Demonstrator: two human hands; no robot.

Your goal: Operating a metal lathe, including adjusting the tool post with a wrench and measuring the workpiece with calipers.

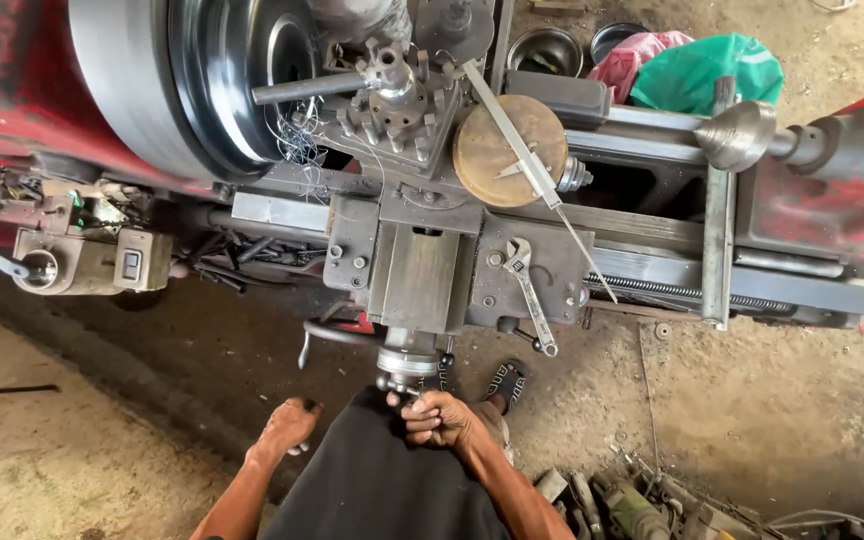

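A large metal lathe fills the upper view, with a big round workpiece [202, 80] in its chuck and a tool post [392, 100] beside it. My right hand [437, 418] is closed around the cross-slide crank handle [407, 372] at the front of the carriage [422, 270]. My left hand [287, 425] is curled on the rim of the carriage handwheel [324, 335], low at the left of the apron. An adjustable wrench [530, 290] lies on the carriage. A vernier caliper [527, 160] rests across a round wooden disc [509, 150].
The tailstock [812, 150] with its pointed centre [737, 135] stands at the right. A control box with a lever [82, 262] hangs at the left. Metal bowls [544, 48] and green and pink bags [702, 70] lie behind. Scrap parts [642, 505] litter the dirt floor at lower right.
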